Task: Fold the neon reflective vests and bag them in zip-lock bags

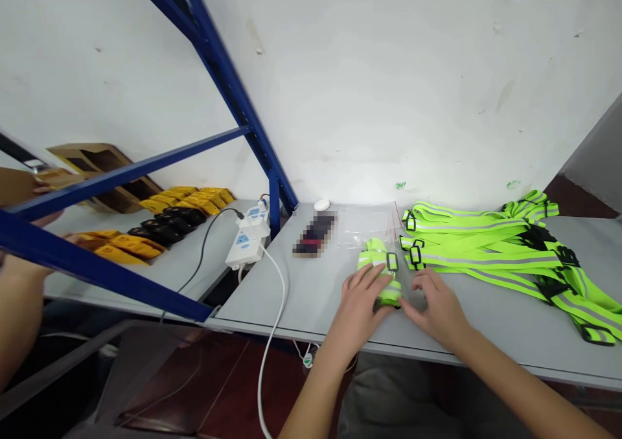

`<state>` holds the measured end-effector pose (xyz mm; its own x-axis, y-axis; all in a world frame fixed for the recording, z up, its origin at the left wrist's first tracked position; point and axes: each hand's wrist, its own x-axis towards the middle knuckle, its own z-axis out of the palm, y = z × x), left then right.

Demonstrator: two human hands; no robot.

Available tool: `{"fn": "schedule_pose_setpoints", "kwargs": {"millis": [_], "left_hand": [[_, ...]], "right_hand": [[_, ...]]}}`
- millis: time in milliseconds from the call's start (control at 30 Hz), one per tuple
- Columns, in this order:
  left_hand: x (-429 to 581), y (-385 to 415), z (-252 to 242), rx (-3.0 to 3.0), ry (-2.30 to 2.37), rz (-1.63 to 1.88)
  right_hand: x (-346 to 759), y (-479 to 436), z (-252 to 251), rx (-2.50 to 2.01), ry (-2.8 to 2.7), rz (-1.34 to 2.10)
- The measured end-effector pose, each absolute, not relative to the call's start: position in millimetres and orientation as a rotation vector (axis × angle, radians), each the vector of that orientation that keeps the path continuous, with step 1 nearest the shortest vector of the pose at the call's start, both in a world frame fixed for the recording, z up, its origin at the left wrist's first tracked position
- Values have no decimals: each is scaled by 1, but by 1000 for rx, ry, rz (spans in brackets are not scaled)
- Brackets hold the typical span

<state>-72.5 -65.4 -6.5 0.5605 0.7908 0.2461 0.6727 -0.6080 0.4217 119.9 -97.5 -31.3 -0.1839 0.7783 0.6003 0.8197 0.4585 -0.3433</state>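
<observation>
My left hand (360, 298) rests on a folded neon-green reflective strap bundle (381, 272) with a black buckle, fingers curled around its left side. My right hand (436, 304) presses a clear plastic bag (413, 291) against the bundle's right side, fingers pinched on the film. Both hands sit near the front edge of the grey table (311, 296). A pile of the same green straps (505, 248) lies to the right, behind my right hand.
A dark blurred object (315, 234) and more clear bags (362, 226) lie behind the bundle. A white power strip (247, 238) with its cable sits at the left. Blue shelf bars (146, 160) cross the left. Yellow and black items (165, 222) and another person's arm (17, 309) are there.
</observation>
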Motion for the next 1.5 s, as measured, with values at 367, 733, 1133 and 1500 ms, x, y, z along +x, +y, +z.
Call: {"fn": "schedule_pose_setpoints", "kwargs": {"millis": [367,733,1133,1500], "left_hand": [[-60,-55,-19,2582,1350,894],[-62,-56,-16,2605,1259,618],[-112,-69,-26,2492,998,814],[-66,-54,28,1835,1376,1607]], "right_hand": [[109,-90,-24,-1089,-2535,-511],[119,-93,-29,-1318,-2512,-300],[135,-95,-25,-1143,-2368,-443],[126,-73,14,-879,-1981,-80]]}}
